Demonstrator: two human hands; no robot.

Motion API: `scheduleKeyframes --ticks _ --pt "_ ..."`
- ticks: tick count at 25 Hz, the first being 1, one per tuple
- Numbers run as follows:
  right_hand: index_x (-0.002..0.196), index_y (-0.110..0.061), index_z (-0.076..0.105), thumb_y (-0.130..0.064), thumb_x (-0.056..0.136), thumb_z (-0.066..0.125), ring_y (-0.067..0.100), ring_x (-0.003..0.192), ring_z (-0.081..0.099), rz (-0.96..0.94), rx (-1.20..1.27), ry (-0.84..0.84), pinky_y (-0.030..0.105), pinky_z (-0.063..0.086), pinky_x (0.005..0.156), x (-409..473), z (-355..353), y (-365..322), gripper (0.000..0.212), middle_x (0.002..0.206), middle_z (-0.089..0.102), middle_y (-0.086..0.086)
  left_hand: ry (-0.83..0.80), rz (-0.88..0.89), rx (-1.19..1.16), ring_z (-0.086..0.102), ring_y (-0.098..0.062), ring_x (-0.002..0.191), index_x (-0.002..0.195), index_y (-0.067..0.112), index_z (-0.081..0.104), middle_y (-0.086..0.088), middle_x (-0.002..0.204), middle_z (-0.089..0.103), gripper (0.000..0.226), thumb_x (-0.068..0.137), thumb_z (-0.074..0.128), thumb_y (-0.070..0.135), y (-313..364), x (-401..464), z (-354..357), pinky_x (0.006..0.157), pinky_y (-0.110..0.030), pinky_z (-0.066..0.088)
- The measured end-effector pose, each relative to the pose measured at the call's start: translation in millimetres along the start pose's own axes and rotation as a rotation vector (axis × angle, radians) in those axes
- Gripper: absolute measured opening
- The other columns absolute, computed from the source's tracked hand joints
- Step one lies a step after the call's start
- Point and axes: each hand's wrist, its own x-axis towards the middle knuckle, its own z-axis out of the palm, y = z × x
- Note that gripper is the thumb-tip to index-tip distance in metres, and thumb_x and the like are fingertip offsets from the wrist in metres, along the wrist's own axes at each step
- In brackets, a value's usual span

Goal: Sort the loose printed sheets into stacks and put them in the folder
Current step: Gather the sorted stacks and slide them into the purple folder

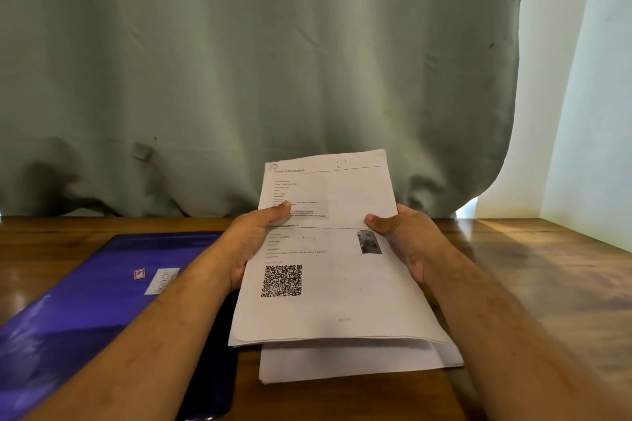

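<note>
Left hand (251,243) and right hand (407,239) pinch the sheets (328,249) by their side edges, lifted for reading, above a stack (359,364) near the bench's (530,267) front edge, right of the folder (102,301).

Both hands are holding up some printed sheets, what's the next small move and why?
Probably lower the held printed sheets, gripped by left hand and right hand, onto the white paper stack lying below on the brown wooden table; the shiny blue plastic folder looks shut.
</note>
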Motion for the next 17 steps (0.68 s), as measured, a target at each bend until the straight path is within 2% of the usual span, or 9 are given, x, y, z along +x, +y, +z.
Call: scheduleKeyframes --ticks 3,6,9,10,11,13,15,16,17 --pt "0.106 -0.015 0.068 -0.016 0.088 0.070 0.030 0.078 0.074 0.016 0.022 -0.028 0.039 0.060 0.062 1 0 0 0.018 0.092 0.076 0.009 0.040 0.045 0.046 0.067 -0.043 0.106 0.124 0.001 0.065 -0.025 0.118 0.070 0.032 0.092 0.061 0.006 2 0 -1 0.084 -0.052 0.059" --pt "0.110 -0.015 0.068 -0.017 0.086 0.071 0.037 0.088 0.072 0.071 -0.038 -0.103 0.051 0.059 0.079 1 0 0 0.024 0.096 0.075 0.013 0.126 0.112 0.074 0.068 -0.044 0.104 0.121 -0.001 0.065 -0.024 0.113 0.072 0.030 0.091 0.062 0.000 6 2 -4 0.085 -0.051 0.058" --pt "0.109 -0.015 0.069 -0.014 0.086 0.072 0.030 0.083 0.073 0.018 -0.135 -0.088 0.039 0.059 0.074 3 4 2 0.022 0.091 0.077 0.006 0.143 0.142 0.176 0.076 -0.033 0.085 0.110 0.003 0.071 -0.018 0.102 0.077 0.018 0.095 0.064 0.009 11 1 -10 0.068 -0.042 0.062" --pt "0.108 -0.016 0.070 -0.012 0.086 0.072 0.029 0.082 0.073 0.017 -0.128 -0.091 0.038 0.058 0.072 3 6 3 0.023 0.091 0.077 0.004 0.187 0.155 0.295 0.076 -0.027 0.079 0.103 0.007 0.074 -0.013 0.096 0.078 0.018 0.098 0.063 0.021 16 -1 -13 0.064 -0.036 0.060" --pt "0.109 -0.016 0.070 -0.011 0.086 0.072 0.028 0.082 0.074 0.024 -0.111 -0.098 0.037 0.058 0.071 3 7 4 0.024 0.092 0.077 0.004 0.276 0.164 0.461 0.076 -0.022 0.077 0.097 0.010 0.075 -0.006 0.091 0.079 0.031 0.101 0.058 0.035 21 -3 -16 0.066 -0.031 0.057" --pt "0.110 -0.015 0.070 -0.008 0.085 0.072 0.027 0.079 0.074 0.032 -0.067 -0.109 0.032 0.058 0.064 4 9 5 0.026 0.093 0.077 0.004 0.521 0.175 0.736 0.070 -0.025 0.093 0.100 0.010 0.074 -0.005 0.098 0.075 0.055 0.104 0.040 0.051 30 -6 -33 0.080 -0.032 0.050" --pt "0.109 -0.016 0.069 -0.007 0.085 0.071 0.025 0.076 0.074 0.040 -0.017 -0.103 0.029 0.057 0.057 5 12 5 0.026 0.092 0.077 0.003 0.627 0.048 0.994 0.061 -0.036 0.112 0.112 0.006 0.071 -0.020 0.121 0.067 0.058 0.104 0.035 0.051 37 -12 -53 0.097 -0.040 0.048" --pt "0.110 -0.017 0.069 -0.006 0.086 0.071 0.026 0.078 0.074 0.047 0.011 -0.092 0.030 0.057 0.059 5 14 5 0.026 0.093 0.077 0.004 0.625 -0.055 1.144 0.062 -0.037 0.110 0.107 0.004 0.071 -0.022 0.120 0.066 0.054 0.103 0.040 0.049 36 -18 -59 0.095 -0.039 0.049" --pt "0.111 -0.016 0.069 -0.006 0.086 0.071 0.028 0.082 0.074 0.053 0.039 -0.081 0.033 0.057 0.063 5 16 5 0.028 0.095 0.077 0.005 0.605 -0.111 1.252 0.065 -0.036 0.098 0.091 0.004 0.069 -0.021 0.108 0.068 0.045 0.101 0.048 0.042 35 -23 -64 0.084 -0.035 0.052"
